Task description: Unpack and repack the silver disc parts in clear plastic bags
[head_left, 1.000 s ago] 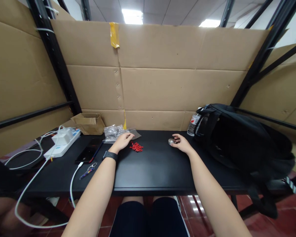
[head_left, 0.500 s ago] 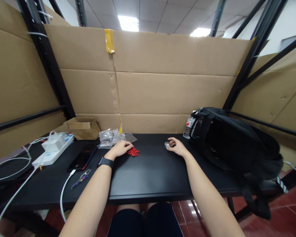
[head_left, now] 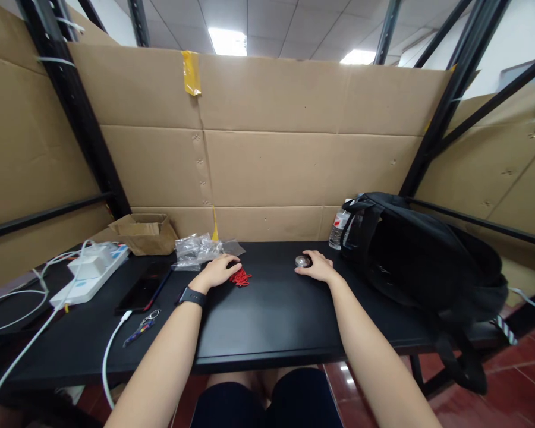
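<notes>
My left hand [head_left: 220, 271], with a dark watch on the wrist, rests on the black table beside a small bundle of red cords [head_left: 241, 277]. Its thumb and fingers are apart, the thumb close over the bundle's edge; I make out nothing between them. Over to the right, my right hand [head_left: 318, 266] has thumb and fingers curved round the side of a small round, clear, shiny object [head_left: 301, 261] low at the tabletop. What kind of object it is, I cannot tell. Crumpled clear plastic bags [head_left: 195, 247] lie just behind my left hand.
A cardboard box [head_left: 145, 235], a white power strip [head_left: 91, 276] with cables, a phone [head_left: 143, 288] and a keyring [head_left: 141, 328] are on the left. To the right stand a water bottle [head_left: 337, 230] and a black backpack [head_left: 428, 261]. Cardboard panels [head_left: 267, 160] wall the back.
My right hand has lowered the round object, which now shows its top face. My left thumb and fingers have spread a little beside the red cords. The view has shifted slightly.
</notes>
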The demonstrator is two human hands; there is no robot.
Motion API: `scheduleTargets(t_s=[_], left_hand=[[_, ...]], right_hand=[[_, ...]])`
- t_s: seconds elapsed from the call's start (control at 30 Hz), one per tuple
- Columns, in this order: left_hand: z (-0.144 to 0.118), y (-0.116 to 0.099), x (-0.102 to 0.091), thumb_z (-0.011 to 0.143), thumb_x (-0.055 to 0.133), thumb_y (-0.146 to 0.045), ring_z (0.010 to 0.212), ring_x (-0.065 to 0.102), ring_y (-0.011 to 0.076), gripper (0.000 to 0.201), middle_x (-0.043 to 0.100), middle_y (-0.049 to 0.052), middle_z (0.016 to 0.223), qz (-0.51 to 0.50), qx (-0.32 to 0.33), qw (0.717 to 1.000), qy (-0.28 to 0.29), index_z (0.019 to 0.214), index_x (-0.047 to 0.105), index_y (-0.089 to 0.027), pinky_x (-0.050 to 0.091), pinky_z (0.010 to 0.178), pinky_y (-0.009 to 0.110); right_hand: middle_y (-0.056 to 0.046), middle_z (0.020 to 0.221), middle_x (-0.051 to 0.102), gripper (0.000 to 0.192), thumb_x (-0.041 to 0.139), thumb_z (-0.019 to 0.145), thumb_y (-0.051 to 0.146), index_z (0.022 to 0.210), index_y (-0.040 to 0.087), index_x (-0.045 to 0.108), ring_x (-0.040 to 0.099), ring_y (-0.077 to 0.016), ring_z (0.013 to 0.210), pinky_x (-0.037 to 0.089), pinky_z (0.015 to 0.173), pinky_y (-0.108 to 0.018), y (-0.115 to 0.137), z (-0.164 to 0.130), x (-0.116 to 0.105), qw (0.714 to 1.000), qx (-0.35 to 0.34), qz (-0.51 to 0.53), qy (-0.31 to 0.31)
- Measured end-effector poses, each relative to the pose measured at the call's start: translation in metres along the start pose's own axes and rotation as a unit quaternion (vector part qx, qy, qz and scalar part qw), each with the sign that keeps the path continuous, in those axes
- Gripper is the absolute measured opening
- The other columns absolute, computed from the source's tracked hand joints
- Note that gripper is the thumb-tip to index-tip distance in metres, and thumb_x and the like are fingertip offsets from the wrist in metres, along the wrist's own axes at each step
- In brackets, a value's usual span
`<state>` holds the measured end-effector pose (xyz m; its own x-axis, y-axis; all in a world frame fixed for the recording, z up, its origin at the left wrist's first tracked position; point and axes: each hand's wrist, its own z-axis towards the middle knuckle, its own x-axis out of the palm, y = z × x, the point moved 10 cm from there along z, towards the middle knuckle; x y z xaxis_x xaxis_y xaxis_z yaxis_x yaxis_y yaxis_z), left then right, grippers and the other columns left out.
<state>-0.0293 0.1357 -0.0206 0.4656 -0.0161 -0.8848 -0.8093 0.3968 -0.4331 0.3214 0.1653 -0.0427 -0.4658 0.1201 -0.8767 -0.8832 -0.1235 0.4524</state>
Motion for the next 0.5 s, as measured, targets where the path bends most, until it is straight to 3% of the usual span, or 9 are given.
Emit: scheduleTargets(t_s=[0.1,0.23,0.33,0.5], left_hand=[[-0.005,0.007,0.008,0.09,0.035,-0.072,0.146,0.038,0.0349,0.072,0.045,0.012,0.157,0.029,-0.068,0.996,0.04,0.141,0.057,-0.024,0.031,0.117,0.055],[-0.015,0.004,0.017,0.075,0.048,-0.085,0.153,0.01,0.0446,0.098,0.016,0.011,0.169,0.066,-0.101,0.987,0.11,0.156,0.036,-0.032,0.021,0.113,0.072],[-0.018,-0.005,0.019,0.059,0.066,-0.085,0.152,0.011,0.0481,0.115,0.015,0.011,0.169,0.072,-0.079,0.987,0.124,0.157,0.031,-0.036,0.023,0.11,0.075],[-0.019,-0.008,0.015,0.049,0.076,-0.079,0.147,0.025,0.0498,0.117,0.028,0.015,0.164,0.07,-0.082,0.988,0.108,0.151,0.041,-0.036,0.034,0.107,0.069]], right_hand=[[-0.015,0.163,0.029,0.101,0.066,0.065,0.083,0.148,0.028,0.046,0.021,-0.0426,0.15,0.011,0.116,-0.066,-0.008,-0.005,0.007,0.994,0.059,-0.068,0.06],[-0.012,0.169,0.01,0.116,0.061,0.061,0.09,0.157,0.032,0.03,0.002,-0.0441,0.154,0.003,0.115,-0.071,-0.014,-0.012,0.014,0.984,0.09,-0.087,0.129],[-0.01,0.17,0.005,0.122,0.061,0.059,0.091,0.159,0.032,0.025,-0.002,-0.0434,0.154,0.001,0.115,-0.072,-0.013,-0.017,0.015,0.981,0.091,-0.089,0.148],[-0.01,0.17,0.007,0.122,0.061,0.058,0.092,0.158,0.032,0.026,-0.001,-0.0432,0.154,0.002,0.117,-0.07,-0.013,-0.018,0.014,0.982,0.089,-0.086,0.14]])
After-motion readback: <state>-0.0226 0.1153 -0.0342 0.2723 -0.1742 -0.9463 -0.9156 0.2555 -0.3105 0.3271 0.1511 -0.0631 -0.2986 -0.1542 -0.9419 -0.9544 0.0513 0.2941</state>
